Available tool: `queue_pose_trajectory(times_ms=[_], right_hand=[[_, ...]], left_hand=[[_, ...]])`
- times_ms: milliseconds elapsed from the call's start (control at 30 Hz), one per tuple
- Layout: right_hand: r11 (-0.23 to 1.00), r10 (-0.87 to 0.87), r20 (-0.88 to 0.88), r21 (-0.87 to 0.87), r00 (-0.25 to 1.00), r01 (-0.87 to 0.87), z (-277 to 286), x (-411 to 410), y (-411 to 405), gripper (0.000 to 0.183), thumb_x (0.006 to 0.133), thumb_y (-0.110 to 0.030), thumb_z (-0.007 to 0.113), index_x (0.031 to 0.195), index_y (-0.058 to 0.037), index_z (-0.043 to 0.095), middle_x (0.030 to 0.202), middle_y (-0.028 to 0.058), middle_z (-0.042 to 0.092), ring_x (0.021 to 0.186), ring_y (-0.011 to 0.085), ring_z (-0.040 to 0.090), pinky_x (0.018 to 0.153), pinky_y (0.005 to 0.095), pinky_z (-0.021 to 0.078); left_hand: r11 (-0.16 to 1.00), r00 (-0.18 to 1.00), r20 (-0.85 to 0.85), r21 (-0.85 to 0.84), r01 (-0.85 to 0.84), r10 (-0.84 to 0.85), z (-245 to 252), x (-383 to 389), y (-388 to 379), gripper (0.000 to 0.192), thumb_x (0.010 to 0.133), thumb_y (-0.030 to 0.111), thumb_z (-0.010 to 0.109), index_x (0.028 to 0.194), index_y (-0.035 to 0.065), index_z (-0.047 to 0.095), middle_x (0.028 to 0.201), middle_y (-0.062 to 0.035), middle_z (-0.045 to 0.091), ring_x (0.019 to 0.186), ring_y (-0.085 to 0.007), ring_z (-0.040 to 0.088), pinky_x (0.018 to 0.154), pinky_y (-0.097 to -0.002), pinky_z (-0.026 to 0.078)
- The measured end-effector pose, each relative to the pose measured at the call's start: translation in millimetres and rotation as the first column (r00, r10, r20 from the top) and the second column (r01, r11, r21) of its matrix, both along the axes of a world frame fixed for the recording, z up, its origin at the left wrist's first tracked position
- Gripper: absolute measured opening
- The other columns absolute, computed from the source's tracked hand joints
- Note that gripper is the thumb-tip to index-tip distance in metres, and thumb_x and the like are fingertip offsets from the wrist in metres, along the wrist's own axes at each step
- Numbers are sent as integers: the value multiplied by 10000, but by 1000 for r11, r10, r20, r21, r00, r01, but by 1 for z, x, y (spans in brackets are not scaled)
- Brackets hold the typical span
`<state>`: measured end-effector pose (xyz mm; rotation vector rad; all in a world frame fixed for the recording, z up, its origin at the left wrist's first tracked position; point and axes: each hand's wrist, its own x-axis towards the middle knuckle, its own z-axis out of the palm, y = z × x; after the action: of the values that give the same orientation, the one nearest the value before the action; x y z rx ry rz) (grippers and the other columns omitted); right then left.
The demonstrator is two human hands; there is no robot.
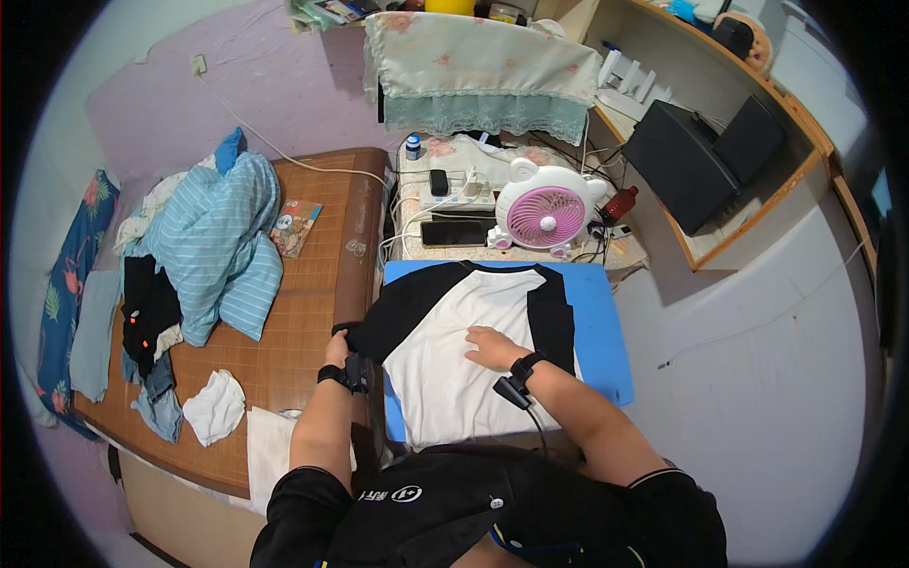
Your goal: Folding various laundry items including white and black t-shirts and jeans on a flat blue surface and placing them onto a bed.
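A white raglan shirt point(440, 355) with black sleeves lies spread over a blue board point(603, 341), its collar towards the far side. My left hand point(339, 348) grips the cuff end of the black left-side sleeve point(412, 305), which reaches past the board's edge. On the white body of the shirt rests my right hand point(493, 348), fingers apart and holding nothing. The black right-side sleeve point(554, 319) is folded down along the shirt's side. Each wrist wears a black strap with a small device.
Behind the board, a white and pink fan point(547, 213), a phone point(453, 233) and a power strip point(454, 199) sit among cables. The bed point(305, 277) at left bears a striped blue quilt point(213, 234), a book point(295, 227) and clothes. A shelf point(767, 227) juts out at right.
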<state>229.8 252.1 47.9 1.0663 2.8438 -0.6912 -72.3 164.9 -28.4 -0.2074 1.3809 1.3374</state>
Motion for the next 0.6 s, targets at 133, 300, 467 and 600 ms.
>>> queue_pose_trajectory(times_ms=[133,300,467,600], right_hand=[[967,-107,49,-226,993,115,14,-1,1,415,736,-248,511,1040,32,468,1107,194,448,1034,291,424,880,310,331],[916,-312,-133,-307,941,260,19,-2,1,405,714,-237,558,1013,26,483,970,185,534,881,281,523,759,309,413],[629,-580,-239,-738,778,242,34,-2,6,428,789,-382,474,988,-3,478,904,102,550,809,156,542,639,268,430],[372,-748,-212,-919,629,133,57,0,3,475,816,-393,425,1090,-7,389,1000,119,488,838,157,517,683,278,429]], left_hand=[[990,998,8,127,-55,55,21,-10,9,237,792,252,438,850,28,489,800,-112,524,691,-224,518,586,-340,440],[969,990,39,204,-138,133,55,3,30,200,764,196,485,834,9,491,786,-92,516,686,-230,518,594,-335,424],[923,562,-826,251,291,47,83,57,46,259,736,180,516,881,-33,526,785,-118,562,717,-184,511,645,-298,407],[545,240,-970,175,820,-50,87,131,36,177,701,112,548,826,-11,524,773,-131,539,728,-235,518,677,-304,412]])
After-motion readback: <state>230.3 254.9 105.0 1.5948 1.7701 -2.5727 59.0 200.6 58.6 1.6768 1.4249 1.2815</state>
